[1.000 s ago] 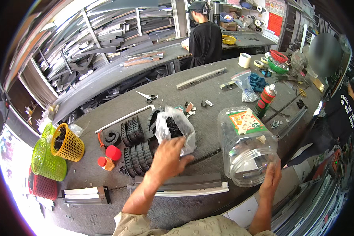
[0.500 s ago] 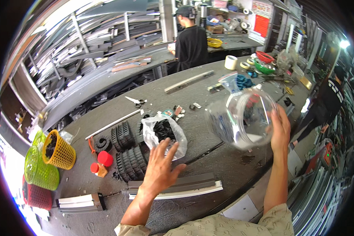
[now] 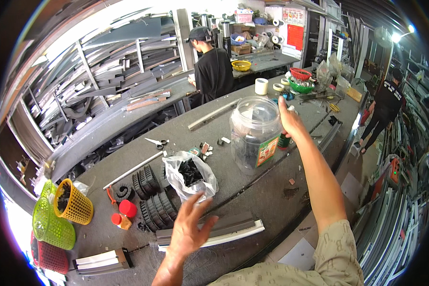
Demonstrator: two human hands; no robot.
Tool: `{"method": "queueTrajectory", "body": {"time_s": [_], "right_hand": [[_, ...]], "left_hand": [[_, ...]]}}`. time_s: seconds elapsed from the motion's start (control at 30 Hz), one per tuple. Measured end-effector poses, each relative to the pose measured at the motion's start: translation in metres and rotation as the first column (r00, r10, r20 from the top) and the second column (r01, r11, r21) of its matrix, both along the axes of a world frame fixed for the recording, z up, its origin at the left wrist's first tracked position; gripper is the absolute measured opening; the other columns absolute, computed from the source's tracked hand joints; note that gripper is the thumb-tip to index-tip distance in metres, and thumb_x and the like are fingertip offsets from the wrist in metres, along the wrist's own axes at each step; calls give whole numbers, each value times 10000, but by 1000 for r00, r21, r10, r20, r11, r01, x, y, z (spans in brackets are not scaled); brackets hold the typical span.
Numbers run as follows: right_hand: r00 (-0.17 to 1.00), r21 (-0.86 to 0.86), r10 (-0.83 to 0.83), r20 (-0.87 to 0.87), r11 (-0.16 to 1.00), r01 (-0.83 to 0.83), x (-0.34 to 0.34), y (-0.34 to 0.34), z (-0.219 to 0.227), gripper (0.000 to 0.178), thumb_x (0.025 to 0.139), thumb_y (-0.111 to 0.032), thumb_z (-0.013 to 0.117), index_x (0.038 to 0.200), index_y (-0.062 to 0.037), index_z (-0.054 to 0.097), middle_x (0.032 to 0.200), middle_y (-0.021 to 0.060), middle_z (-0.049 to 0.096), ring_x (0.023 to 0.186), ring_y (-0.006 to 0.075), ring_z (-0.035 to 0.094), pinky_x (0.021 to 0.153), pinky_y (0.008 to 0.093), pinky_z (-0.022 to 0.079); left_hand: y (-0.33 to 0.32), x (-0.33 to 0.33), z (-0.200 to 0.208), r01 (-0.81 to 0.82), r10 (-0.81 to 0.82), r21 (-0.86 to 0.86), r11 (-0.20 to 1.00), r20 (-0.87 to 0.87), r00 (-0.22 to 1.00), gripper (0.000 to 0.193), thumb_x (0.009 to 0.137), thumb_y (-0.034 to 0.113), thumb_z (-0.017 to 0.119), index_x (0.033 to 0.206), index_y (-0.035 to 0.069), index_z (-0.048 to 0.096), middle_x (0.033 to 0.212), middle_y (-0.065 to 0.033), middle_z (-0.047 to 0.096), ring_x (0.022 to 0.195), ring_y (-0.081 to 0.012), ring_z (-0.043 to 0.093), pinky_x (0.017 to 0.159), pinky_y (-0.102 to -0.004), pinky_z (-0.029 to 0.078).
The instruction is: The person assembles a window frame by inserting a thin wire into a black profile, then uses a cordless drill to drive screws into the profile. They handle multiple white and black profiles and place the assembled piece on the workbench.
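A clear plastic jar (image 3: 248,143) with a wide open mouth and a coloured label stands upright on the dark table. My right hand (image 3: 291,121) is at its upper right side, thumb raised; the other fingers are largely hidden, so their grip is unclear. Just below that hand shows part of a dark green bottle (image 3: 283,142). My left hand (image 3: 191,231), fingers spread and holding nothing, hovers by the near edge of a white plastic bag (image 3: 207,183) of black pieces. Left of the bag lie black ribbed coils (image 3: 158,212).
Grey and white profile strips (image 3: 238,233) lie close in front of me. Red-lidded jars (image 3: 127,208), scissors (image 3: 157,142) and yellow (image 3: 83,209) and green baskets (image 3: 57,229) stand or lie leftward. A person in black (image 3: 213,71) is at the far bench; another (image 3: 388,100) is at right.
The clear jar has gone from tilted in my right hand to upright on the table, further left in the picture. My view has shifted. My left hand is still spread, now lower beside the bag.
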State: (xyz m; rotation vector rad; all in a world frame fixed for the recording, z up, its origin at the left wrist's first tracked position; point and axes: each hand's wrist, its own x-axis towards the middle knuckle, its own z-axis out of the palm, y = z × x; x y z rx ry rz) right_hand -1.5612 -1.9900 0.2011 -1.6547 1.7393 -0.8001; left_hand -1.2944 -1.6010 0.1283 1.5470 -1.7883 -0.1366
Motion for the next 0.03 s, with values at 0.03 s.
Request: {"method": "queueTrajectory", "body": {"time_s": [0.03], "right_hand": [[1000,-12,2,2,1000,-2,2,-5,2,1045,1051,-872,245,1407,-17,729,1202,316,780,822,403,797,703,540,631]], "left_hand": [[4,-3,-1,52,-51,25,998,-32,998,631,912,204,915,1486,112,670,1581,-213,567,1446,-422,594,1182,-493,526]]}}
